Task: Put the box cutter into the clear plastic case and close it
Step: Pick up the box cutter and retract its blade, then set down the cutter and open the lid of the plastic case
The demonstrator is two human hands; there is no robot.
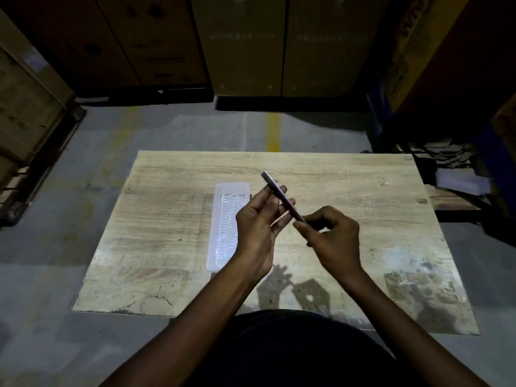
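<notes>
The box cutter [275, 189] is a slim metallic bar held up over the middle of the wooden table [349, 191], tilted from far left to near right. My left hand [258, 227] supports its middle with the fingertips, palm turned toward me. My right hand [332, 236] pinches its near end between thumb and fingers. The clear plastic case [227, 219] lies flat on the table just left of my left hand, long side pointing away from me, with a wavy ribbed inside. My left hand hides part of its right edge. I cannot tell whether a lid is on it.
The table stands on a grey concrete floor with a yellow line [273, 132] beyond it. Stacked cardboard boxes [245, 43] and pallets [30, 152] ring the far side and the left. A dark rack with clutter [452, 174] stands at the right.
</notes>
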